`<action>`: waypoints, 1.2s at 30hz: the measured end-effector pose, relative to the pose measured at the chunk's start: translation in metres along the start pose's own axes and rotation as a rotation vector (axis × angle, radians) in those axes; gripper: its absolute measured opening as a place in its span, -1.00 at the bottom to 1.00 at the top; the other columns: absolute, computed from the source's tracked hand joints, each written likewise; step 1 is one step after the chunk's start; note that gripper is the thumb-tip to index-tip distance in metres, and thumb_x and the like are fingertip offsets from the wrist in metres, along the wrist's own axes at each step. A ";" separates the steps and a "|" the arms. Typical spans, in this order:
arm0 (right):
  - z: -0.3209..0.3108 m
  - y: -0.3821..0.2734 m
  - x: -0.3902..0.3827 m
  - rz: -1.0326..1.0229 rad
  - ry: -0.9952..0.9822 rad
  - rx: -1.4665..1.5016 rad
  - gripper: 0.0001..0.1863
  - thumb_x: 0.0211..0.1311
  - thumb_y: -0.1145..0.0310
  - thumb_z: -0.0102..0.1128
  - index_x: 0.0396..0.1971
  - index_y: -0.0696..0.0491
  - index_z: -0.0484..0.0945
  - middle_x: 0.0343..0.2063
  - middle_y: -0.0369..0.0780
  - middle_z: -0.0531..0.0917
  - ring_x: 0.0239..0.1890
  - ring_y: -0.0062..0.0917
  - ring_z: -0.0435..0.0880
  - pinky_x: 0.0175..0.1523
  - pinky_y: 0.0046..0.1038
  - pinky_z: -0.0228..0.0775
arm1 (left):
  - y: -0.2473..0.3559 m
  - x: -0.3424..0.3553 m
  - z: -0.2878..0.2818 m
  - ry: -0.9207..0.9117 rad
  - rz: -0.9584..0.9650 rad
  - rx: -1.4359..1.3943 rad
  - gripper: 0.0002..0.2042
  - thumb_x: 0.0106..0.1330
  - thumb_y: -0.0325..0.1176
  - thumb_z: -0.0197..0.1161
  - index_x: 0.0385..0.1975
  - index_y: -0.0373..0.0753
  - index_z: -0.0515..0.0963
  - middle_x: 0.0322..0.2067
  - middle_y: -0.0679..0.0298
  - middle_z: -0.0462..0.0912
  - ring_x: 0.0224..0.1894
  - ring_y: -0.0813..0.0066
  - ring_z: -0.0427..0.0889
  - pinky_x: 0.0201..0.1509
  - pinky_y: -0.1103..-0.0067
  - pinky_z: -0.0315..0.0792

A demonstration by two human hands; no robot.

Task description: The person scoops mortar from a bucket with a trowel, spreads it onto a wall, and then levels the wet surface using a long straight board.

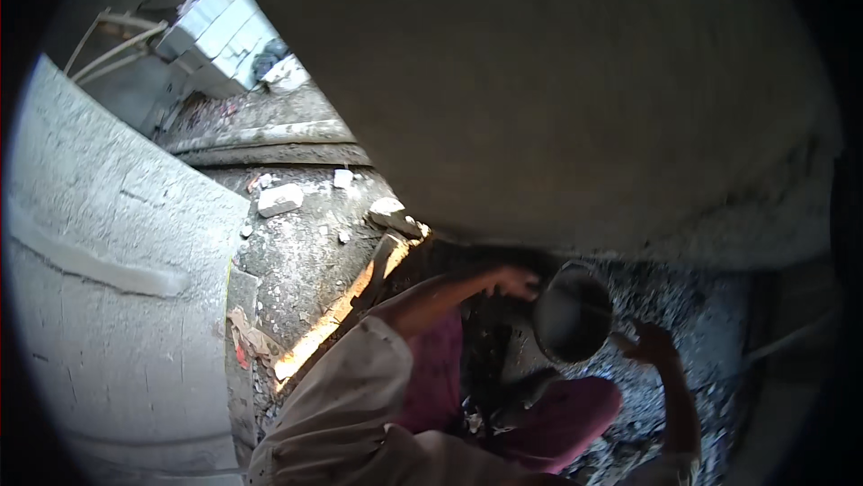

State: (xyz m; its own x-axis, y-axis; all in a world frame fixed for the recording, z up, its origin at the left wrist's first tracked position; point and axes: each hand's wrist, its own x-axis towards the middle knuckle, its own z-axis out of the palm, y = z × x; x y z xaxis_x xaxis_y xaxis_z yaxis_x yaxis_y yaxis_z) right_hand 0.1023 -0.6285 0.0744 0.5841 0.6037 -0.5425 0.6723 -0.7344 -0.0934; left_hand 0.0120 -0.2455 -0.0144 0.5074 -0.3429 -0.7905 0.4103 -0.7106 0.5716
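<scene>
A dark round bucket [573, 315] with a pale rim is in front of me, right of the middle, its mouth facing up toward me. My left hand [517, 282] is at its upper left side, fingers bent and blurred in shadow. Whether those fingers touch the rim, I cannot tell. On the bucket's right side, my right hand [649, 344] has its fingers spread, with the fingertips close to the rim. The inside of the bucket is too dark to make out any contents.
A large grey plastered wall [575, 99] overhangs in front; another plastered wall [126, 279] stands at left. Rubble and a white block [280, 200] lie between them. A sunlit board edge [337, 320] runs beside my left arm. Pale blocks [229, 36] are stacked farther back.
</scene>
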 end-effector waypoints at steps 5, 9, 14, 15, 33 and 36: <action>-0.145 -0.074 -0.021 -0.199 0.131 0.095 -0.49 0.00 0.33 0.24 0.05 0.03 0.50 -0.08 -0.12 0.63 -0.05 -0.22 0.62 0.02 -0.17 0.49 | -0.084 -0.258 0.015 0.182 0.011 -0.333 -0.31 0.31 0.17 0.09 0.38 0.01 0.15 0.31 0.08 0.28 0.16 0.18 0.48 0.08 0.30 0.51; -0.249 -0.141 -0.052 -0.294 -0.170 0.060 -0.54 0.06 0.25 0.24 0.02 0.01 0.53 -0.20 -0.09 0.68 -0.14 -0.22 0.67 -0.06 -0.23 0.52 | -0.285 -0.468 0.216 1.084 -0.161 -0.537 -0.48 0.29 -0.13 0.22 0.18 -0.28 0.38 -0.05 -0.02 0.61 -0.02 0.14 0.60 0.01 0.40 0.47; -0.287 -0.193 -0.089 0.000 -0.509 0.173 -0.51 0.07 0.23 0.27 0.05 0.00 0.52 -0.15 -0.07 0.67 -0.11 -0.30 0.68 -0.05 -0.26 0.51 | -0.304 -0.644 0.412 0.959 -0.770 -0.999 -0.51 0.34 0.02 0.08 0.08 -0.24 0.48 -0.03 -0.01 0.58 0.08 0.09 0.53 0.13 0.32 0.39; -0.275 -0.189 -0.110 -0.132 -0.350 0.057 -0.44 0.07 0.21 0.28 0.13 -0.02 0.46 -0.10 -0.04 0.65 -0.08 -0.31 0.67 -0.05 -0.26 0.51 | -0.303 -0.648 0.417 0.879 -0.831 -1.144 -0.50 0.34 0.03 0.07 0.09 -0.23 0.46 -0.02 0.00 0.57 0.08 0.09 0.53 0.13 0.32 0.39; -0.226 -0.654 -0.045 0.420 -0.292 1.674 -0.09 0.25 -0.27 0.02 0.44 -0.12 -0.11 0.36 -0.14 0.20 0.15 -0.21 0.50 0.14 -0.15 0.38 | -0.335 -0.686 0.148 0.706 -0.364 -1.699 -0.37 0.28 0.22 -0.03 0.24 -0.03 0.21 0.18 0.03 0.29 0.18 0.06 0.42 0.17 0.19 0.35; -0.459 -0.754 0.028 -0.146 -0.483 2.281 -0.14 0.32 -0.29 -0.16 0.45 -0.24 -0.23 0.41 -0.22 0.07 0.15 -0.30 0.47 0.06 -0.12 0.44 | -0.375 -0.719 0.101 0.787 -0.419 -1.676 -0.35 0.28 0.25 -0.05 0.27 0.00 0.17 0.22 0.04 0.24 0.20 0.06 0.40 0.17 0.17 0.34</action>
State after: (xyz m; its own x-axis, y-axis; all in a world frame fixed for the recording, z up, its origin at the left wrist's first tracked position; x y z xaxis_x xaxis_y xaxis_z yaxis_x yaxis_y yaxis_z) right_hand -0.1798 0.0840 0.5127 0.2575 0.8258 -0.5018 -0.9205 0.0516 -0.3873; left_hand -0.5831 0.2056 0.3171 0.1772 0.3323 -0.9264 0.5465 0.7496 0.3735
